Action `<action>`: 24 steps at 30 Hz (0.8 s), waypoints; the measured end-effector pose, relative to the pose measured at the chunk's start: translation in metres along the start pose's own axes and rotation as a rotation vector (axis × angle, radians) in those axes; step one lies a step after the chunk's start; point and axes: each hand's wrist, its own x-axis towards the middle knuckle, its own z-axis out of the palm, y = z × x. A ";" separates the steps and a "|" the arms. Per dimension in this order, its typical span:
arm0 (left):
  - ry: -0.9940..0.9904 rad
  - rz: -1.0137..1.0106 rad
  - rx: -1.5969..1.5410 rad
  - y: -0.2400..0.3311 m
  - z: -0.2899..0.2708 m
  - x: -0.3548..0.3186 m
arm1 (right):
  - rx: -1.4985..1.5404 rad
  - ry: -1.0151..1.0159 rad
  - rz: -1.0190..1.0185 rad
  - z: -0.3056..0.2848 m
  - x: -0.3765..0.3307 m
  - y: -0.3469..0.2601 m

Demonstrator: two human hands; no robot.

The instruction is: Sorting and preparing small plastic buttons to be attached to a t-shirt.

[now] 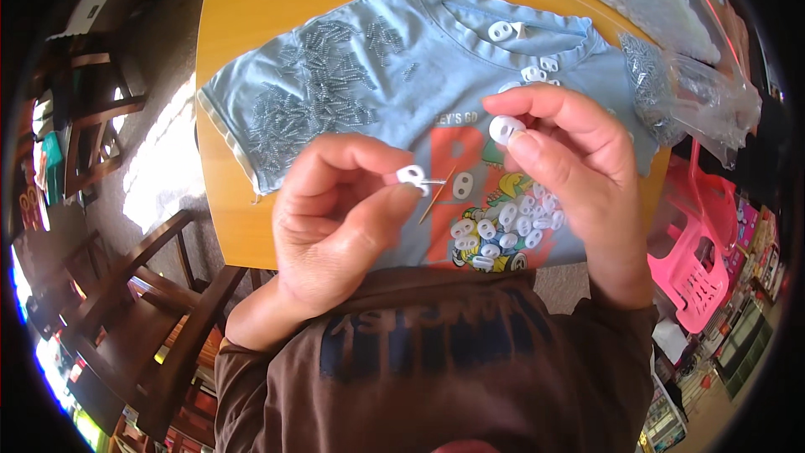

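Note:
My left hand (340,210) pinches a small white two-hole plastic piece (411,174) between thumb and forefinger. A thin metal bit, perhaps a spring, sticks out of its right side. My right hand (570,151), raised a little higher, holds another white two-hole plastic piece (503,129) between thumb and fingertips. Below both hands a blue T-shirt (470,59) lies spread on the table. A thin brown stick (438,197) rests on it, beside a single white piece (462,185). Several more white pieces (508,216) are heaped below my right hand.
Many small metal springs (314,84) are scattered over the shirt's left side. More white pieces (537,74) lie near its collar. Clear bags (646,0) of white parts and springs (644,75) sit at the right. Around the wooden table (239,25) stand dark chairs (159,310) and a pink plastic chair (696,260).

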 end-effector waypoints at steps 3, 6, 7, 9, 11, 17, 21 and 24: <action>-0.054 -0.001 -0.088 -0.004 0.004 0.002 | 0.109 -0.064 0.049 0.005 0.000 0.000; -0.057 -0.001 -0.125 -0.006 0.006 0.005 | 0.105 -0.088 0.071 0.007 -0.001 0.005; -0.053 0.001 -0.123 -0.006 0.006 0.005 | 0.117 -0.121 0.084 0.007 0.000 0.004; -0.043 -0.017 -0.139 -0.006 0.006 0.005 | 0.135 -0.149 0.096 0.007 0.001 0.003; -0.044 -0.020 -0.146 -0.006 0.005 0.006 | 0.153 -0.172 0.108 0.007 0.002 0.003; -0.044 -0.035 -0.170 -0.009 0.002 0.006 | 0.146 -0.106 0.103 0.011 0.001 0.008; -0.028 -0.067 -0.188 -0.009 0.003 0.005 | -0.167 -0.088 -0.182 0.012 0.002 0.019; -0.042 -0.048 -0.209 -0.010 0.006 0.005 | -0.252 -0.081 -0.290 0.011 0.005 0.020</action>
